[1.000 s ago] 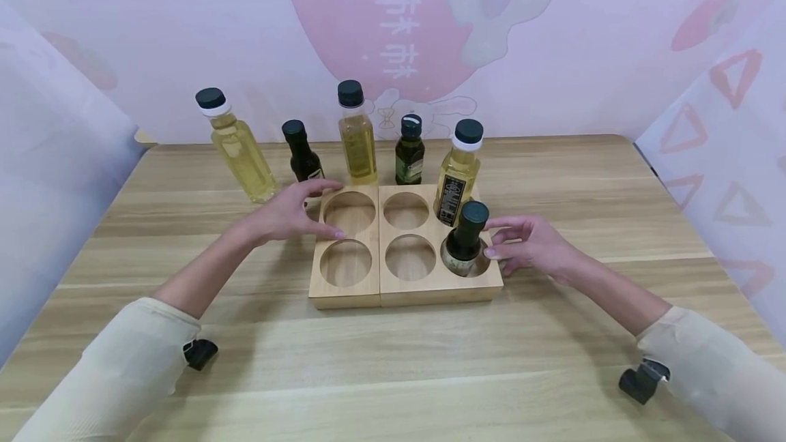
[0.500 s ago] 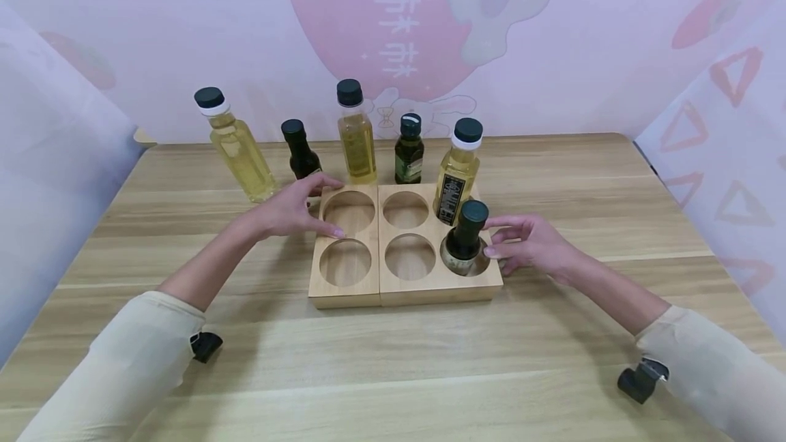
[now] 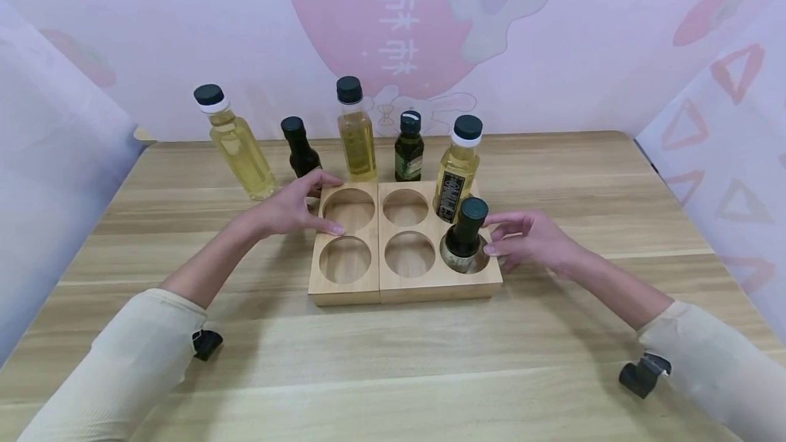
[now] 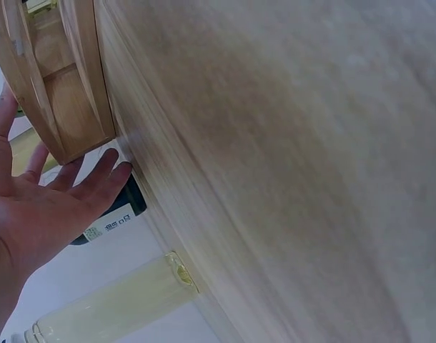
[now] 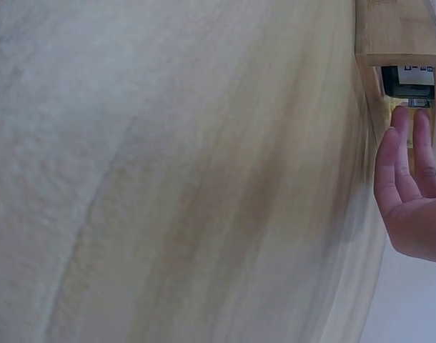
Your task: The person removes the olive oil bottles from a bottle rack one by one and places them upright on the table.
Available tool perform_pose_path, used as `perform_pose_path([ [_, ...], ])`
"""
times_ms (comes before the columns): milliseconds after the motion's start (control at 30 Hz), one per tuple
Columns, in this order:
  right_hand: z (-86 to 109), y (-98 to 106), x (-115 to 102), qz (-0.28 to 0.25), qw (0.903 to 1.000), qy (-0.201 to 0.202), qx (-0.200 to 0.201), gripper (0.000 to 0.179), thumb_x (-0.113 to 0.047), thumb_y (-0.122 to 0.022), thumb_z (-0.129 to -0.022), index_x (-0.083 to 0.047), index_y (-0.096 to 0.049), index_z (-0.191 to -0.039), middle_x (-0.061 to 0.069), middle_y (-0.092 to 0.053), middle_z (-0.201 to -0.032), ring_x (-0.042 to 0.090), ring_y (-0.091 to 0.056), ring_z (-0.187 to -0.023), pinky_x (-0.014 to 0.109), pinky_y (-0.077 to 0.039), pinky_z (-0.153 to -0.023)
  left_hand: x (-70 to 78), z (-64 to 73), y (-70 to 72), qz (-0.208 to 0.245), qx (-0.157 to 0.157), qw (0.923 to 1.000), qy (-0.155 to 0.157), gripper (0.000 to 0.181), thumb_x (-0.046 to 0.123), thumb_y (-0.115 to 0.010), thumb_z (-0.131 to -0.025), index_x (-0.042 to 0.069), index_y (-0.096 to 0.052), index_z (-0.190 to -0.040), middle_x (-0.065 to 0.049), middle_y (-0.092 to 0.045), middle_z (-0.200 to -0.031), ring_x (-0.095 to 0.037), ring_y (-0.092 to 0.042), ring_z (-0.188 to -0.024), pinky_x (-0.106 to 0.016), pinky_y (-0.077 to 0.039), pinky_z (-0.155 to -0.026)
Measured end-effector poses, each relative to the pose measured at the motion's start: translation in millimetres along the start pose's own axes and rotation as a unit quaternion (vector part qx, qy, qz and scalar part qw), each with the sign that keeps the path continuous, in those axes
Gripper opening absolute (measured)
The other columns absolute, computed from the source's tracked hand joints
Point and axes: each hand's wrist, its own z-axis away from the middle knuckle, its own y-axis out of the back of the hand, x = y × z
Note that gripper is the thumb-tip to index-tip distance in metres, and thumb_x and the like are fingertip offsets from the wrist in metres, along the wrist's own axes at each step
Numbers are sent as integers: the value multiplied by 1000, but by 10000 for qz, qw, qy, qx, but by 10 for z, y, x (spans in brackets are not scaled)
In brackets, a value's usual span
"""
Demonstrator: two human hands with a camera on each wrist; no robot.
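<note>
A light wooden bottle holder (image 3: 395, 294) with two rows of round holes lies on the table; a seam runs down between its left column and the rest. My left hand (image 3: 288, 204) touches its left end, thumb and forefinger spread along the side. At the opposite end, my right hand (image 3: 531, 241) rests its fingertips against the side. In the right column, a dark bottle (image 3: 467, 234) stands tilted in the front hole and a yellow oil bottle (image 3: 457, 172) in the back one. The left wrist view shows the holder's (image 4: 78, 107) hollow end beside straight fingers.
Behind the holder stand a tall yellow oil bottle (image 3: 357, 142) and a small dark green bottle (image 3: 409, 152). Farther left are a dark bottle (image 3: 302, 152), partly behind my left hand, and another yellow oil bottle (image 3: 244, 155). A printed backdrop (image 3: 215, 26) rises at the table's back edge.
The head view has shifted slightly, so everything sits a little higher in it. My left forearm has edged slightly inward; the hands, holder and bottles otherwise keep their places.
</note>
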Motion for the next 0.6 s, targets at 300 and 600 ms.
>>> perform_pose_path([
  [300,29,2,-40,-64,9996,272,-10,34,4,-79,-86,-12,-74,-115,4,-69,-95,16,-71,-75,39,-65,-68,-14,-10,13,-129,-3,9999,35,78,11,-89,-83,-1,-43,-145,-22,-41,-157,-47,-41,-137,-61,-37,-115],
  [600,72,44,-70,210,9983,405,364,35,-3,-79,-90,-4,-72,-124,2,-74,-95,17,-75,-83,38,-65,-71,-27,-1,4,-133,-13,9999,47,79,11,-89,-83,0,-42,-146,-24,-41,-155,-49,-43,-136,-61,-39,-114],
])
